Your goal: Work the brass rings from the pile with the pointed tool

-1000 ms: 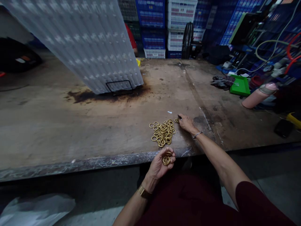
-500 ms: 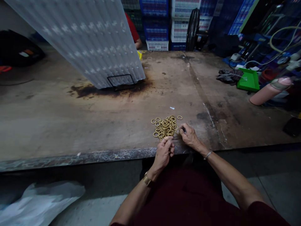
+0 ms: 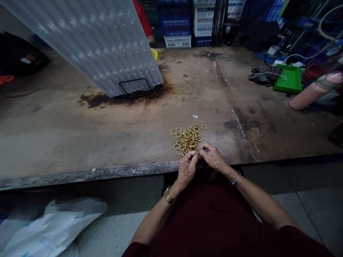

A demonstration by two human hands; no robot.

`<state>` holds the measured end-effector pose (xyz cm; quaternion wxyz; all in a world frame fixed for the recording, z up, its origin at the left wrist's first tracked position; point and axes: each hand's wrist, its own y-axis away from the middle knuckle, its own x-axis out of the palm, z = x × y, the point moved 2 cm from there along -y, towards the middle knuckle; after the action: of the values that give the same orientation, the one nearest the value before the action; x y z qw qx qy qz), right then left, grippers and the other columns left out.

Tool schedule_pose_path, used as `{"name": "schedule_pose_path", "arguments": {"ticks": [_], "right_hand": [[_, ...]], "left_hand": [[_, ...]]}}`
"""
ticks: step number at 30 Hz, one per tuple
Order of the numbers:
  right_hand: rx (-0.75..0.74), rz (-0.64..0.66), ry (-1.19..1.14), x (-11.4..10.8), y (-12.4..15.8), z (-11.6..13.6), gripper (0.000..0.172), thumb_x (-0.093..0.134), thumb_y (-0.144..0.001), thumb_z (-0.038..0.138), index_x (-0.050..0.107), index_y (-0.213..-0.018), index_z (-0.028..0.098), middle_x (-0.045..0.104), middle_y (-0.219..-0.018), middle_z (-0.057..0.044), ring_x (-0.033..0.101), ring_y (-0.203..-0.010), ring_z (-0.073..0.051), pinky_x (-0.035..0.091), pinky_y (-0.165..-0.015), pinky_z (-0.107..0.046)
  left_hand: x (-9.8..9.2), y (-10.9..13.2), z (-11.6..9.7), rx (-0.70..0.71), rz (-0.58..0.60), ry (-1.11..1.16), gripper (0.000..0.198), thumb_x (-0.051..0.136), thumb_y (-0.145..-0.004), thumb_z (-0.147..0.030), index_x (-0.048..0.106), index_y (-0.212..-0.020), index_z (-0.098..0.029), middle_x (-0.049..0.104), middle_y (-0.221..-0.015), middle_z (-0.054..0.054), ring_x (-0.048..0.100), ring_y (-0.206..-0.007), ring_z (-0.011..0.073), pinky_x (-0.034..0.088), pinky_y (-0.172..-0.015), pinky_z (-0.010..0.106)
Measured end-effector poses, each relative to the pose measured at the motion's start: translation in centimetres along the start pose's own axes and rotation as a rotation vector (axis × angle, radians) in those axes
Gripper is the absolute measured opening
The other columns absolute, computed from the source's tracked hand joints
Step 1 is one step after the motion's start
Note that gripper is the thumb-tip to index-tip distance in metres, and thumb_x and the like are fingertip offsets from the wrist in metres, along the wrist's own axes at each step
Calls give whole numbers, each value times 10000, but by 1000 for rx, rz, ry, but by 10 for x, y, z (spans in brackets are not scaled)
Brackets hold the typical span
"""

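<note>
A heap of brass-coloured rings [image 3: 187, 137] lies on the worktable close to its front edge. Just in front of the heap, my left hand [image 3: 187, 169] is closed, thumb and forefinger pinched, with a bit of a brass-coloured ring showing at its fingers. My right hand [image 3: 214, 159] meets it fingertip to fingertip, also pinched. Something small and greyish shows under its curled fingers, too hidden to name. One loose ring [image 3: 204, 127] lies apart, to the right of the heap.
A tall ribbed translucent panel [image 3: 107, 53] leans in a black wire stand [image 3: 135, 85]. Rightward are a green tray [image 3: 288, 80] and a pink cylinder [image 3: 316, 91]. Crates [image 3: 175, 26] are stacked behind the wooden table [image 3: 80, 142]. A person's red sleeve [image 3: 141, 18] shows beyond the panel.
My right hand has moved left from beside the heap to my left hand, and their fingertips now meet. The view has shifted slightly; the heap looks much the same.
</note>
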<state>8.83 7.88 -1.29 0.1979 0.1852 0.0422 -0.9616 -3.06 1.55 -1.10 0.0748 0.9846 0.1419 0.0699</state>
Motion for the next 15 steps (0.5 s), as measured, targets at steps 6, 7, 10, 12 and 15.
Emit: {"name": "schedule_pose_path", "arguments": {"ticks": [6, 7, 10, 12, 15], "right_hand": [[67, 9, -65, -1, 1, -7, 227, 457, -798, 368, 523, -678, 188, 522, -605, 38, 454, -575, -98, 378, -571, -211], [91, 4, -69, -2, 2, -8, 230, 443, -803, 360, 530, -681, 187, 533, -595, 36, 461, -560, -98, 379, -560, -210], [65, -22, 84, -4, 5, -10, 226, 419, -819, 324, 537, -681, 190, 551, -581, 23, 460, -532, -102, 360, -548, -212], [-25, 7, 289, -4, 7, -9, 180, 445, -814, 289, 553, -703, 197, 573, -604, 6, 465, -539, -110, 332, -555, -220], [-117, 117, 535, -1, 10, -6, 97, 484, -778, 216, 580, -775, 204, 616, -660, -22, 509, -589, -139, 301, -572, -238]], "left_hand": [[4, 1, 4, -325, 206, 300, 407, 714, -663, -511, 531, -780, -166, 477, -568, -70, 355, -392, 27, 248, -380, 154], [4, 1, 4, -320, 202, 312, 414, 722, -657, -508, 532, -782, -163, 475, -571, -70, 358, -397, 25, 250, -382, 150], [3, 1, 5, -274, 163, 287, 420, 717, -664, -519, 534, -784, -161, 482, -584, -66, 376, -410, 23, 259, -388, 148], [2, 1, 5, -236, 145, 248, 411, 699, -682, -528, 537, -793, -167, 490, -593, -62, 389, -420, 28, 267, -393, 150], [2, 0, 3, -180, 119, 161, 395, 677, -701, -536, 539, -780, -174, 499, -592, -55, 394, -427, 38, 273, -393, 161]]}}
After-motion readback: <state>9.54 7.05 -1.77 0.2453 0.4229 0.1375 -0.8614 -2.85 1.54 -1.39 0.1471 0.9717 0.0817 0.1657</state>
